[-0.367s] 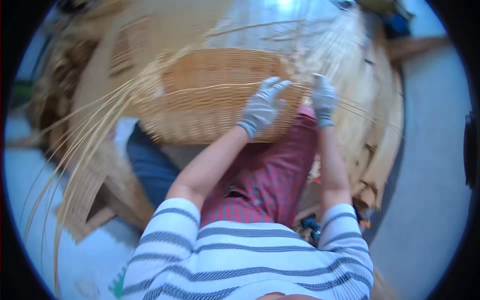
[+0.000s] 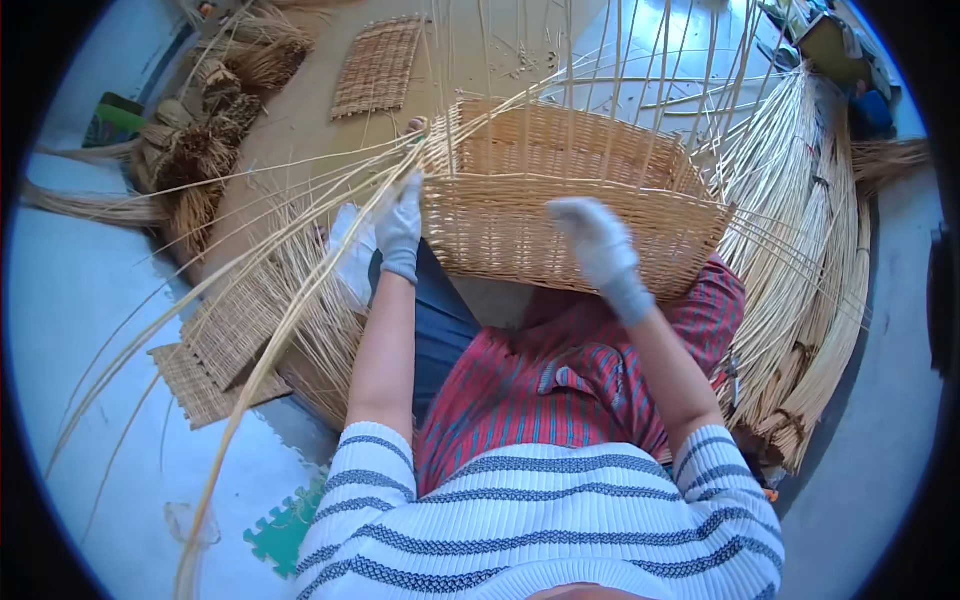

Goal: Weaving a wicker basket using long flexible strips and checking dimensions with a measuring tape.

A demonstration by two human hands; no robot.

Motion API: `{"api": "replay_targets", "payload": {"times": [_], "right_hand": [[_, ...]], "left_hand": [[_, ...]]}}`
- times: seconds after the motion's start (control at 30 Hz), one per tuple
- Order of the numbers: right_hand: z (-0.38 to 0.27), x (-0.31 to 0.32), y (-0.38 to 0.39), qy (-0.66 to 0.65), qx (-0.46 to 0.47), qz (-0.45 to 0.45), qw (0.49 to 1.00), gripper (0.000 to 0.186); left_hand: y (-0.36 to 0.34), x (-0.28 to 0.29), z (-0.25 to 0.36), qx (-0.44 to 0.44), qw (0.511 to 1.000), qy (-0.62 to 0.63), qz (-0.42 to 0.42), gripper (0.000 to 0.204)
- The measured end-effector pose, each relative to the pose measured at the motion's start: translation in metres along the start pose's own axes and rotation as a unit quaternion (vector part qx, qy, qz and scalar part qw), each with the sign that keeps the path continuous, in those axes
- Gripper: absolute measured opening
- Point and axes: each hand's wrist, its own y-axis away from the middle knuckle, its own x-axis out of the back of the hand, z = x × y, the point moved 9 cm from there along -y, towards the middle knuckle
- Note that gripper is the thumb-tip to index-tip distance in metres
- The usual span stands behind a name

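A woven basket (image 2: 580,225) lies straight ahead of my chest, just beyond my lap. Its long axis runs from left to right, the right end slightly closer to me, the open top facing up.

My gloved left hand (image 2: 400,222) is nearer the corner, at the basket's left end beside the front rim. Long strands (image 2: 247,405) fan out there, crossing by my fingers and trailing down to my lower left. The fingers look curled toward corner and strands, but they are partly covered, so I cannot tell how tightly they are closed or on what.

My gloved right hand (image 2: 597,240) is blurred, in front of the near wall, right of its middle, fingers pointing left. Nothing shows in it; I cannot tell how far its fingers are parted or whether they touch the weave.

Thin upright stakes (image 2: 569,60) rise at the far side. The right end overlaps the red striped cloth (image 2: 530,400) over my knee; what bears the basket's weight is hidden.

Around it spreads a tan sheet (image 2: 310,95) on a pale floor (image 2: 880,480), with straw bundles (image 2: 775,210) to the right, brown bundles (image 2: 225,120) far left and a woven panel (image 2: 378,68) beyond.
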Motion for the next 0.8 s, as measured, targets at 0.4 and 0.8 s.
{"api": "replay_targets", "payload": {"times": [0.4,0.8], "right_hand": [[0.141,-0.172,-0.178,-0.332,-0.421,0.145,0.832,0.102],[0.115,-0.15,-0.173,-0.067,-0.148,0.354,0.921,0.086]], "left_hand": [[0.034,-0.011,-0.003,-0.086,0.986,0.11,-0.094,0.064],[0.003,-0.001,-0.017,-0.093,0.987,-0.077,-0.104,0.063]]}}
